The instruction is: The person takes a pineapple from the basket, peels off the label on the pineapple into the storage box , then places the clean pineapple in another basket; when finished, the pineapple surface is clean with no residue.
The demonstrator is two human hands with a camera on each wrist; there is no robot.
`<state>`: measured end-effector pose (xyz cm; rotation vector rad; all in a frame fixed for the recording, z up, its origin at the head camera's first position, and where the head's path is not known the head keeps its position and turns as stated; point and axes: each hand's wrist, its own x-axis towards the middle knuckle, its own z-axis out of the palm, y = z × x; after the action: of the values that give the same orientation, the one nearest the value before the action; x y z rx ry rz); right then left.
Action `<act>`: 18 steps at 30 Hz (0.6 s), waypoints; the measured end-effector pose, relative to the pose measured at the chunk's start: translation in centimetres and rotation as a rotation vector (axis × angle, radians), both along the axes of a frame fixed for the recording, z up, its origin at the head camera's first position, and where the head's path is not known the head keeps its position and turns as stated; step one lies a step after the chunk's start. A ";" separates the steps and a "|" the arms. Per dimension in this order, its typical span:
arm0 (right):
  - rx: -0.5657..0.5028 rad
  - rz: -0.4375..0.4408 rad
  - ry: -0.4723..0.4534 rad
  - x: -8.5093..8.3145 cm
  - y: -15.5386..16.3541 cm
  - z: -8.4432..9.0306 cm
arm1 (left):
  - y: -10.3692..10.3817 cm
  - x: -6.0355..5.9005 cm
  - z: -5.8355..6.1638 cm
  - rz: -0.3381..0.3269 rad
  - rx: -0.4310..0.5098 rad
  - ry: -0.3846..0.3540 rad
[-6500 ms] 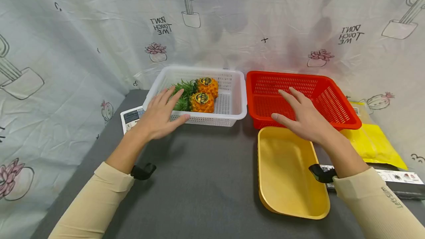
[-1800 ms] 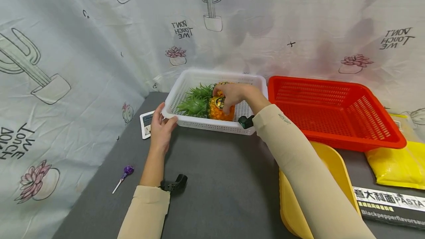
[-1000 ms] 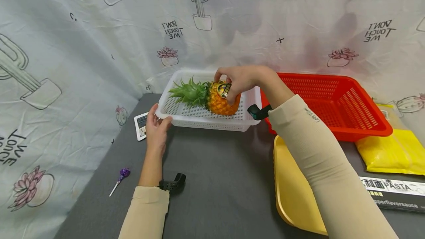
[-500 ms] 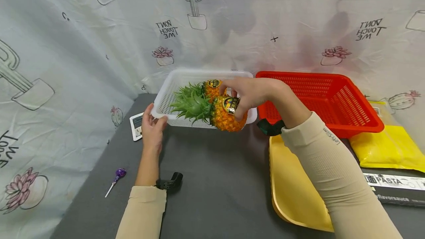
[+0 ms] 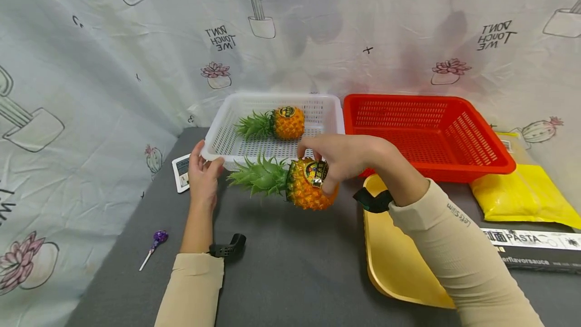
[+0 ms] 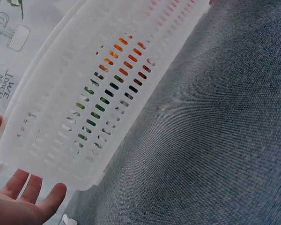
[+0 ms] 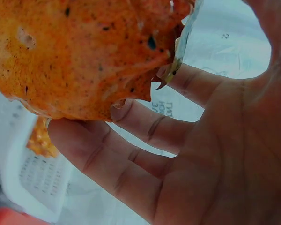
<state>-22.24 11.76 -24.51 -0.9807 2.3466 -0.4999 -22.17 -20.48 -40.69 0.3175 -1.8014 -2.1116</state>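
Note:
My right hand [image 5: 349,158] grips a small orange pineapple [image 5: 308,193] by its body, thumb in front and fingers over the back. It hangs above the grey table just before the white basket, leafy crown pointing left. Up close in the right wrist view, the curved fingers [image 7: 131,164] press against the fruit's skin. At the front left corner of the white basket [image 5: 281,96], my left hand [image 5: 204,178] holds the rim. The left wrist view has those fingertips [image 6: 56,197] at the basket's corner. A second pineapple [image 5: 290,124] lies inside the basket, crown also leftward.
A red basket [image 5: 408,98] stands right of the white one, with a yellow tray [image 5: 395,261] before it, partly under my right forearm. Farther right are a yellow packet [image 5: 522,193] and a pasta box [image 5: 535,256]. A purple lollipop [image 5: 159,238] and a white-edged packet [image 5: 181,173] lie left.
My right hand took hold of the nearer pineapple, lifted it out of the white basket and brought it forward over the front rim. My left hand reached the basket corner and stays there.

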 end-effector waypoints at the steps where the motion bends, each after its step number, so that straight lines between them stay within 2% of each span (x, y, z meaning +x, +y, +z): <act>1: -0.004 0.007 -0.003 0.2 0.0 -0.3 | 0.0 0.0 0.0 -0.001 -0.002 0.000; 8: 0.003 0.033 -0.001 0.7 -0.3 -2.7 | -0.4 0.1 -0.1 -0.006 -0.003 0.001; 18: 0.062 0.016 0.011 0.9 -0.6 -5.3 | -0.3 0.1 0.0 -0.017 0.020 0.001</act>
<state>-21.32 11.14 -29.80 -0.9759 2.3477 -0.4142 -22.03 -20.79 -40.64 0.3071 -1.7898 -2.1422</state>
